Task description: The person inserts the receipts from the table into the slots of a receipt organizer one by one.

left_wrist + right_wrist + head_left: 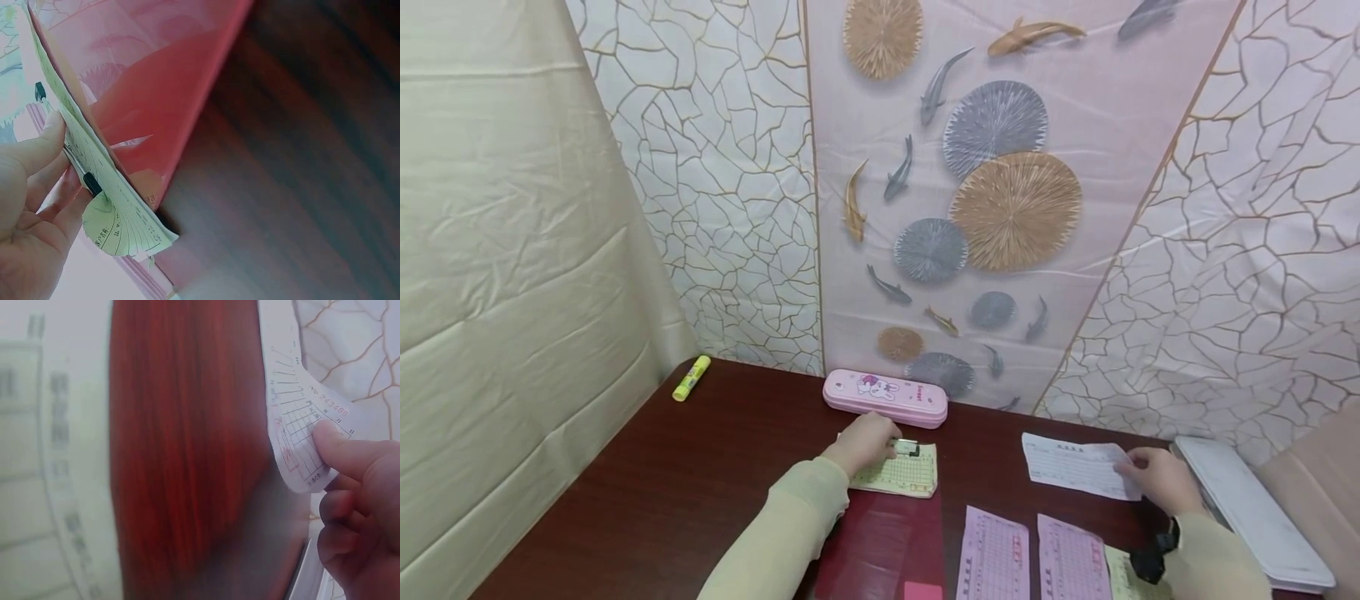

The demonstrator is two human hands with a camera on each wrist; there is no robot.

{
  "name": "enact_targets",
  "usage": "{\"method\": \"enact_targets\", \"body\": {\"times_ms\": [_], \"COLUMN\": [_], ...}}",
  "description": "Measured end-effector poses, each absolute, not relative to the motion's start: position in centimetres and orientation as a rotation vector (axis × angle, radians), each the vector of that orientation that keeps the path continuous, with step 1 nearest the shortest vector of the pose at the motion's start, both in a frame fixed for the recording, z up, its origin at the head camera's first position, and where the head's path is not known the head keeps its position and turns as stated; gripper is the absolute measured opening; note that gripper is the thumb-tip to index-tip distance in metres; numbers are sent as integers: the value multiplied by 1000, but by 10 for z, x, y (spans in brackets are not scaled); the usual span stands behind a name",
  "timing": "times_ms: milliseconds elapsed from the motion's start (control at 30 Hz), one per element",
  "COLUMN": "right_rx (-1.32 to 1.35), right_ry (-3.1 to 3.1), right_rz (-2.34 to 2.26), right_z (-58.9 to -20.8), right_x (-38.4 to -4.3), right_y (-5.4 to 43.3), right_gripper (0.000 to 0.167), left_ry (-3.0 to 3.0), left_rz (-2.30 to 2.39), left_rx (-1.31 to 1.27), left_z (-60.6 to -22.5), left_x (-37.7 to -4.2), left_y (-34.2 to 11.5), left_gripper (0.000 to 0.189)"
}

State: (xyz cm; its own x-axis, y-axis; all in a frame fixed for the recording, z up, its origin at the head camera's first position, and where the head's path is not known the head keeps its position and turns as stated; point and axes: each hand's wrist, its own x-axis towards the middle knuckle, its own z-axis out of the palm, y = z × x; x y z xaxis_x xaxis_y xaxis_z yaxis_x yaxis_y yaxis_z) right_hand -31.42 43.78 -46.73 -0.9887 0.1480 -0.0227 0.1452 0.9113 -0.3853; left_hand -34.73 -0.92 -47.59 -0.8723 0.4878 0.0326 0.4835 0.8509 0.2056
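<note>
My left hand [867, 442] grips the metal clip [906, 447] at the top of a red clipboard [883, 542]. Pale green printed slips [904, 477] lie under that clip. In the left wrist view, the thumb lies on the clip near its black end [92, 184], and the slips [131, 219] fan out at their lower edge. Farther right, my right hand [1163, 479] pinches the edge of a white printed slip [1071, 464] between thumb and fingers. The right wrist view shows this slip [300, 419] bending where it is held.
Two pink forms [996, 554] and a pale green form [1123, 575] lie at the front right. Behind the clipboard is a pink pencil case [887, 400]. A yellow glue stick [692, 378] lies back left. A flat white object [1258, 517] borders the right side.
</note>
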Motion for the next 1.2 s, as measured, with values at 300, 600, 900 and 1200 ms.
{"method": "enact_targets", "body": {"times_ms": [300,600,900,1200], "right_rx": [-201,-260,-366,-326], "right_ry": [-2999,-2968,-2946,-2946], "right_rz": [736,867,1020,1104], "right_z": [-462,-454,-449,-443], "right_x": [-308,-301,-294,-281], "right_y": [435,429,432,420], "right_gripper": [34,42,59,52], "left_ry": [3011,3008,3005,3005], "left_rz": [337,358,380,382], "left_rx": [799,776,780,794], "left_z": [-473,-476,-477,-477], "left_x": [-349,-349,-347,-346], "left_y": [-11,-11,-11,-9], "left_gripper": [19,21,21,22]}}
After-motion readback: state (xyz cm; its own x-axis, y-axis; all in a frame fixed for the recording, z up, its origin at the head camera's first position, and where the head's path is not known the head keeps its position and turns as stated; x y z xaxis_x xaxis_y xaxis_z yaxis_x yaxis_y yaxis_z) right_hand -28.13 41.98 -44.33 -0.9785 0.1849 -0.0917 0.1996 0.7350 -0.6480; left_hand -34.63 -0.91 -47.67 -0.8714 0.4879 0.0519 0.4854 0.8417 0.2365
